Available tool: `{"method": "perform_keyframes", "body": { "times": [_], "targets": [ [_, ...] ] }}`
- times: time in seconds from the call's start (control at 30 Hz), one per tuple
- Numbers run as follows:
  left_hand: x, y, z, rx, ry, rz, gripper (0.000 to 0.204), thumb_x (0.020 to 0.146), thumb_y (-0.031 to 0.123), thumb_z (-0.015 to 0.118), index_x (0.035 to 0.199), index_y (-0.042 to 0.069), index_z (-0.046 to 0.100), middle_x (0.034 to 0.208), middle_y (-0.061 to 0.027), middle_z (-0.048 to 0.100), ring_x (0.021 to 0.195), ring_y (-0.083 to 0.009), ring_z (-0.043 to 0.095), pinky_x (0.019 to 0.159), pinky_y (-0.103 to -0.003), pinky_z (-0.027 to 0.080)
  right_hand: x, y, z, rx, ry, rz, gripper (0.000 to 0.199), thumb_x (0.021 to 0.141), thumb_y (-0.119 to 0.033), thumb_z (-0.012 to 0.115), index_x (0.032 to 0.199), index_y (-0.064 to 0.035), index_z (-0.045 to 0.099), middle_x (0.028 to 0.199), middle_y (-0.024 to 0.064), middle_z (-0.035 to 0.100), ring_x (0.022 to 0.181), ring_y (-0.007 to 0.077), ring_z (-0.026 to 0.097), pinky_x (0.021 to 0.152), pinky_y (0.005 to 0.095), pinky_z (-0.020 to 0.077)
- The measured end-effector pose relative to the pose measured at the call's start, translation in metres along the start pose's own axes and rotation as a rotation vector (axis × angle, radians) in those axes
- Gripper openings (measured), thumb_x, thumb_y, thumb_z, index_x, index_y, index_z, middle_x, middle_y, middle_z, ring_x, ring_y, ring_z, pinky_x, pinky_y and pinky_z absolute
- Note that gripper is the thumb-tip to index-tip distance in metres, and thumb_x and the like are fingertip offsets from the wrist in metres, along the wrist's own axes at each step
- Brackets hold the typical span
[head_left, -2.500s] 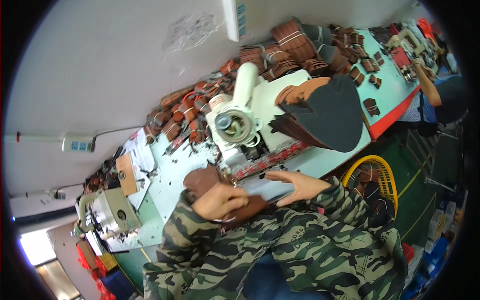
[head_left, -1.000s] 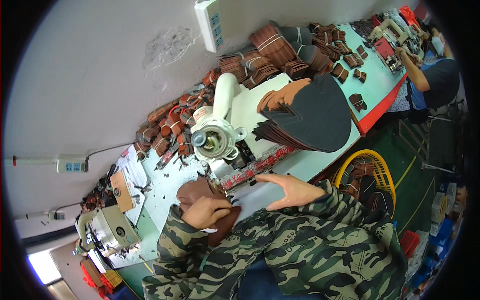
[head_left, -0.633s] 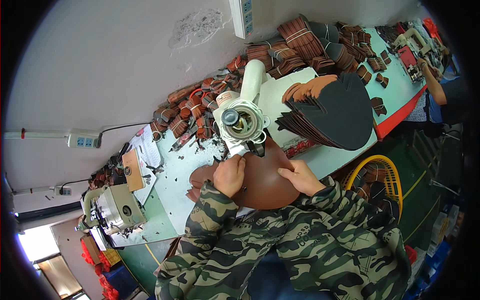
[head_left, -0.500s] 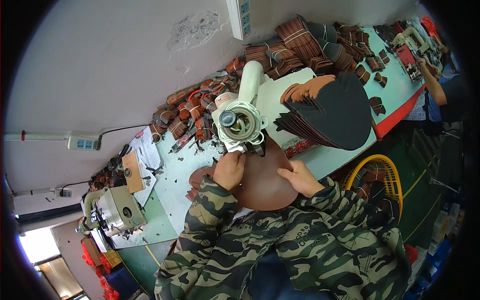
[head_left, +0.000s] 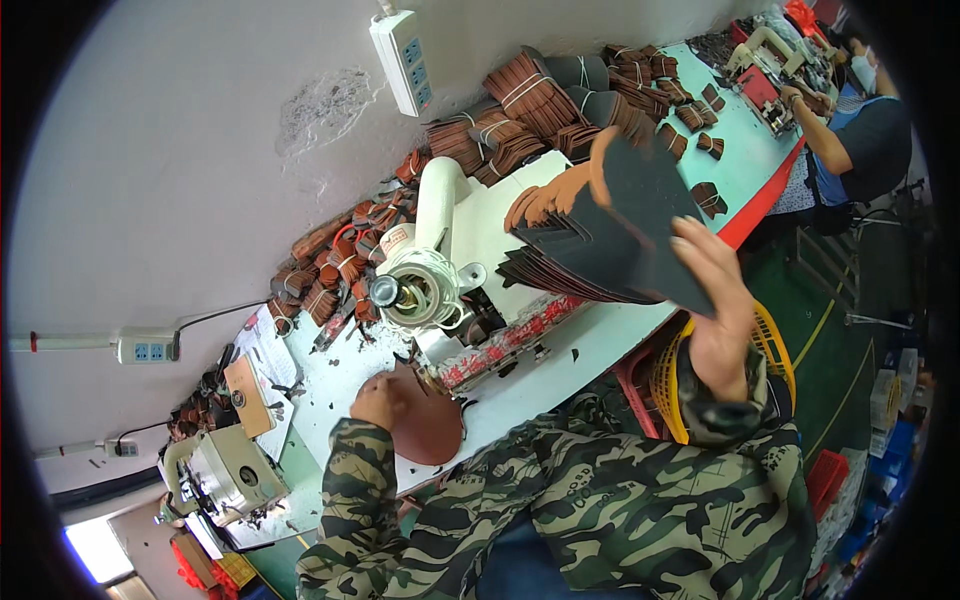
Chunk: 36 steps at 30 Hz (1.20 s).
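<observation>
My left hand (head_left: 375, 402) is closed at the edge of a rounded brown leather piece (head_left: 428, 425), which lies at the front of the worktable beside the machine. On the right, my right hand (head_left: 718, 290) grips the edge of a dark leather piece (head_left: 655, 205) on top of a fanned stack (head_left: 570, 250). That piece is lifted and bent, its brown side showing at the far end; my thumb is hidden behind it. The stack rests on the flat bed of a cream-coloured machine (head_left: 440, 205), whose upright arm stands between my hands. White cord is coiled around a post (head_left: 415, 285) on it.
Banded bundles of leather pieces (head_left: 525, 90) line the wall. A second machine (head_left: 225, 475) stands at the left, near papers and a clipboard (head_left: 252, 390). A yellow basket (head_left: 775, 345) is beside my right arm. Another person (head_left: 840, 140) works at the far right.
My right hand has left the brown piece and moved right to the stack, lifting its top piece. My left hand has carried the brown piece left, away from the machine. The view has shifted.
</observation>
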<state>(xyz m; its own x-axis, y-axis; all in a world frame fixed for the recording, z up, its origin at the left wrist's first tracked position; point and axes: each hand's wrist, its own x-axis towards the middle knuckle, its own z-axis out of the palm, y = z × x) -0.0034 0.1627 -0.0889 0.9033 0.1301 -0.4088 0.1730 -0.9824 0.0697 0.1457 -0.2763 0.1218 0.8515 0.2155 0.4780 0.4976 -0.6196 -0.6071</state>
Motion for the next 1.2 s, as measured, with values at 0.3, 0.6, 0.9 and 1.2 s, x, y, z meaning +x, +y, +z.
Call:
{"method": "perform_keyframes", "body": {
  "times": [0.3,0.6,0.9,1.2],
  "targets": [
    [0.004,0.000,0.015,0.005,0.000,0.009,0.035,0.076,0.019,0.066,0.111,0.022,0.061,0.107,-0.0075,0.064,0.082,-0.0298,0.065,0.069,-0.041,0.054,-0.015,0.025,0.030,-0.270,-0.355,0.083,0.062,0.066,-0.023,0.078,0.120,-0.0045,0.055,0.140,0.0163,0.039,0.133,0.0359,0.030,0.106,0.0540,0.0229],
    [0.005,0.011,0.018,0.040,0.042,-0.026,0.040,0.071,0.018,0.070,0.110,0.025,0.061,0.092,-0.0033,0.062,0.088,-0.0249,0.063,0.067,-0.038,0.053,-0.018,-0.023,0.149,0.125,-0.524,0.153,0.038,0.078,-0.019,0.067,0.110,-0.0018,0.056,0.087,0.0130,0.058,0.077,0.0348,0.060,0.068,0.0455,0.0475],
    [-0.009,0.018,0.019,0.082,0.360,0.140,0.012,0.079,0.011,0.056,0.090,0.014,0.058,0.084,-0.0061,0.061,0.085,-0.0262,0.061,0.071,-0.042,0.049,-0.038,-0.003,0.154,0.369,-0.824,0.151,0.017,0.077,-0.016,0.066,0.086,-0.0023,0.063,0.075,0.0133,0.064,0.069,0.0319,0.062,0.063,0.0384,0.0482],
    [-0.015,0.115,-0.114,-0.986,-0.242,0.551,0.022,0.085,0.013,0.058,0.102,-0.001,0.061,0.084,-0.0203,0.065,0.077,-0.0338,0.065,0.070,-0.038,0.050,-0.092,0.020,0.124,0.954,-1.197,0.621,0.073,0.075,-0.020,0.076,0.135,0.0023,0.039,0.131,0.0146,0.051,0.121,0.0203,0.048,0.104,0.0338,0.0362]
  ]
}}
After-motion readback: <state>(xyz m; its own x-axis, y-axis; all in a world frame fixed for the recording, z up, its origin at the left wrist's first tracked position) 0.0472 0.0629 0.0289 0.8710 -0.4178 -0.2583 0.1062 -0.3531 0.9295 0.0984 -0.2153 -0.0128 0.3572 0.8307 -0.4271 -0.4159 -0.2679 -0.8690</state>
